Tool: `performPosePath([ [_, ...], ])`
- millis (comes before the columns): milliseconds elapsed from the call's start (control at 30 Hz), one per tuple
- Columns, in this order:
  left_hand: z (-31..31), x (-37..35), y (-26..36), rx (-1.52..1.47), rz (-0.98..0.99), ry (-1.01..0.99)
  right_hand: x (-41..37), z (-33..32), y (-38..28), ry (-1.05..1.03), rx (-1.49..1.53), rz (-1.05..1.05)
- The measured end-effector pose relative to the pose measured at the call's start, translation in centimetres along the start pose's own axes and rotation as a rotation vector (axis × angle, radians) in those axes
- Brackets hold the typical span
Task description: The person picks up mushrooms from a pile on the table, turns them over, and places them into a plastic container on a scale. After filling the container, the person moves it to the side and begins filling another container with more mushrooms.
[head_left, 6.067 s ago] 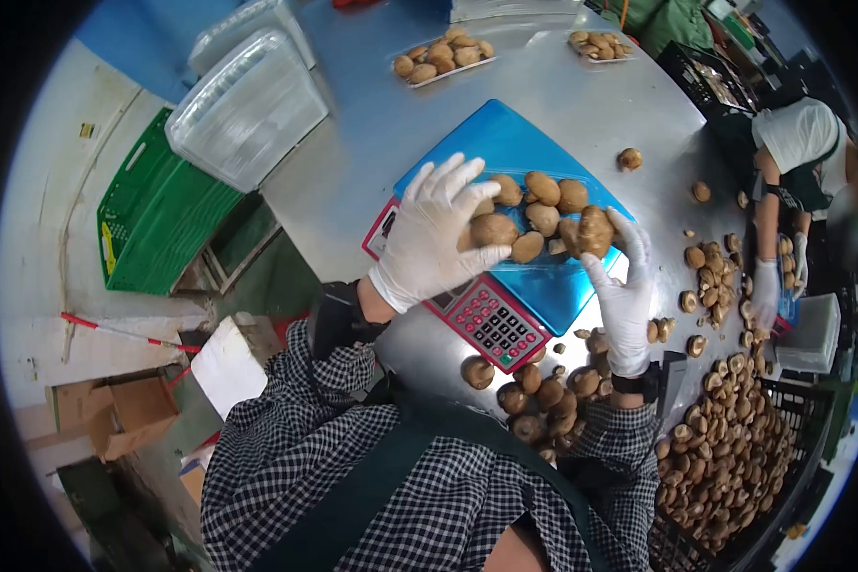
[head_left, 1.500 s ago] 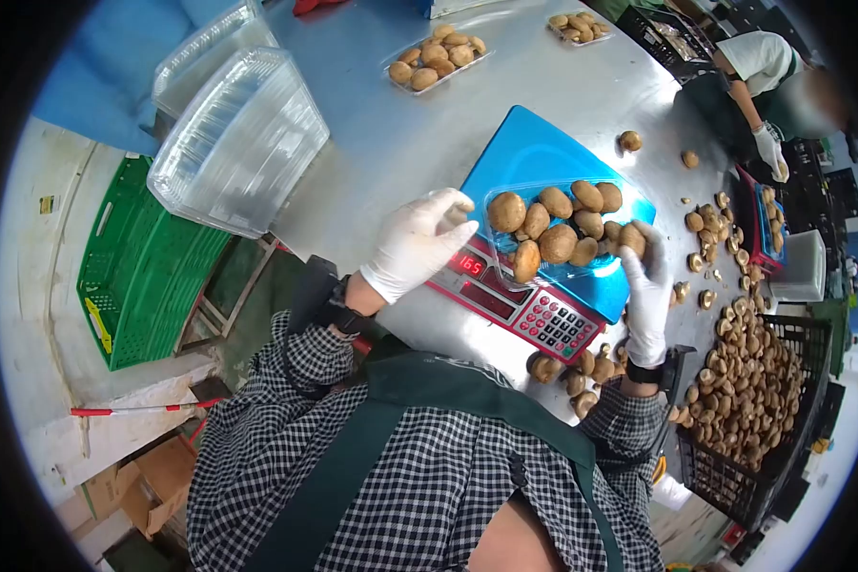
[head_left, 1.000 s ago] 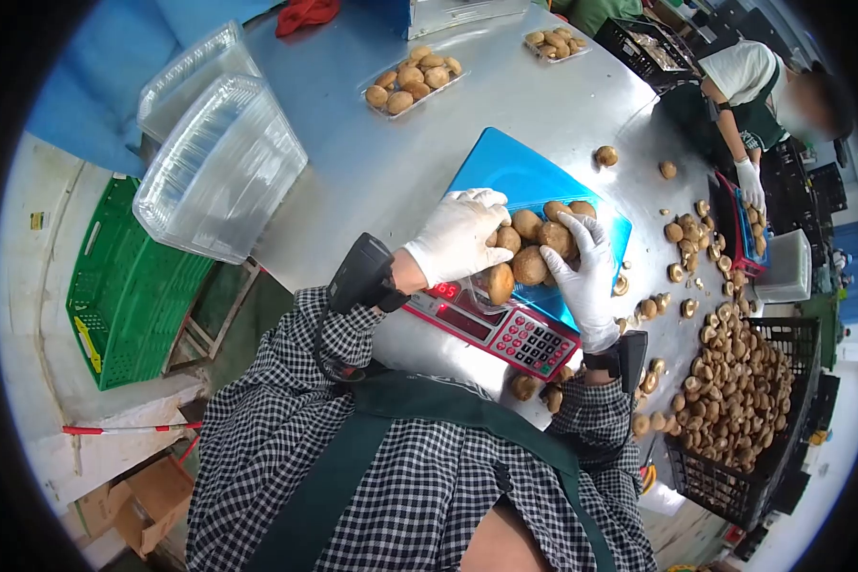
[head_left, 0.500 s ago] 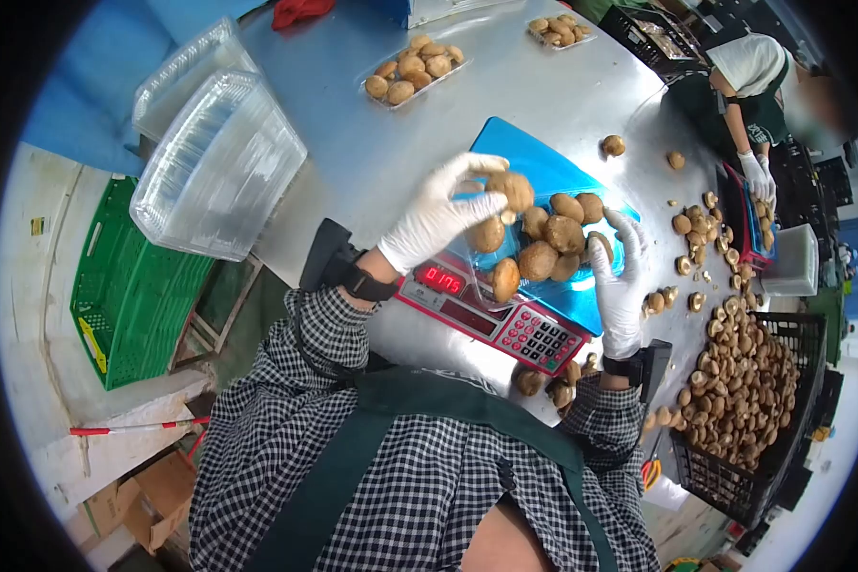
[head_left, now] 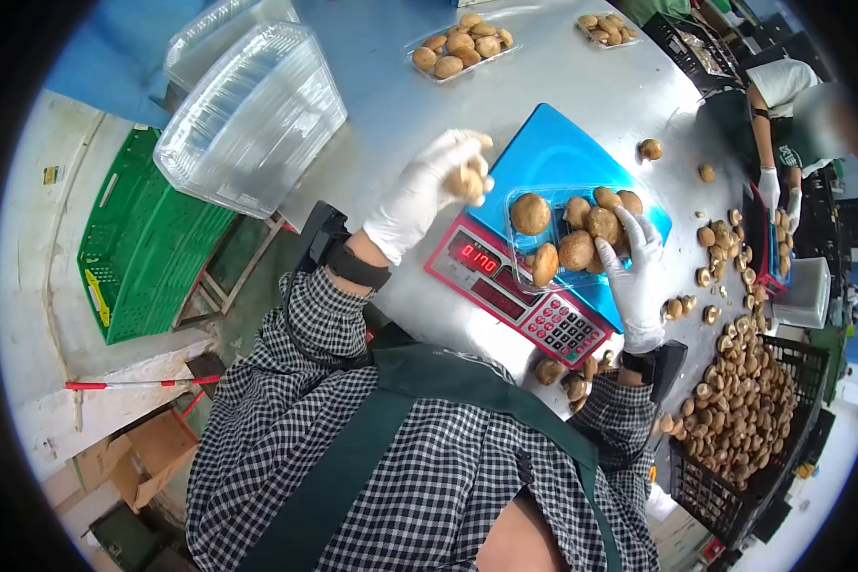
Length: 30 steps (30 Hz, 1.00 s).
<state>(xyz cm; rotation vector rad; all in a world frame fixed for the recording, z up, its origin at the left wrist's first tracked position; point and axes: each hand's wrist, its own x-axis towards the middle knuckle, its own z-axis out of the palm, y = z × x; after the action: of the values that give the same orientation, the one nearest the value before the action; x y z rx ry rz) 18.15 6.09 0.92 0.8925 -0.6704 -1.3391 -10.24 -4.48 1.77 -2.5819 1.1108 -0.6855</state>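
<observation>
A red-framed digital scale (head_left: 467,291) with a blue platform stands in the middle of the table, its display reading 0.170. On it rests a clear plastic tray (head_left: 517,255) holding several brown shiitake mushrooms (head_left: 576,250). My left hand (head_left: 427,195), white-gloved, is raised left of the tray and closed on a shiitake mushroom (head_left: 467,183). At the tray's right side my right hand (head_left: 641,291), also gloved, has its thumb and fingers bent around a mushroom among the others; the fingers partly hide it.
Stacked clear trays (head_left: 257,119) stand at the left, above a green crate (head_left: 153,257). Filled trays (head_left: 462,46) sit at the back. Loose mushrooms (head_left: 725,238) lie on the right, beside a black crate (head_left: 801,400) heaped with more. A co-worker (head_left: 782,124) works at the far right.
My left hand has moved left, away from the tray, with a mushroom in it. My right hand has closed further over the tray's right side. The display dropped from 0.175 to 0.170.
</observation>
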Motion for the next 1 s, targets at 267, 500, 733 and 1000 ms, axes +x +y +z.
performPosePath([
  [267,4.0,0.8,-3.4,1.514,0.27,-0.018,0.5,0.1,-0.5,0.023,0.211,0.059],
  [500,4.3,0.7,-3.2,1.548,0.327,-0.085,2.5,0.9,-3.1,0.038,-0.038,-0.13],
  [733,3.6,0.6,-2.8,1.596,0.388,-0.16,3.3,3.2,-3.4,-0.115,-0.143,-0.219],
  [1000,4.0,1.1,-2.1,1.638,0.341,-0.209,3.9,1.7,-3.6,-0.168,0.0,-0.22],
])
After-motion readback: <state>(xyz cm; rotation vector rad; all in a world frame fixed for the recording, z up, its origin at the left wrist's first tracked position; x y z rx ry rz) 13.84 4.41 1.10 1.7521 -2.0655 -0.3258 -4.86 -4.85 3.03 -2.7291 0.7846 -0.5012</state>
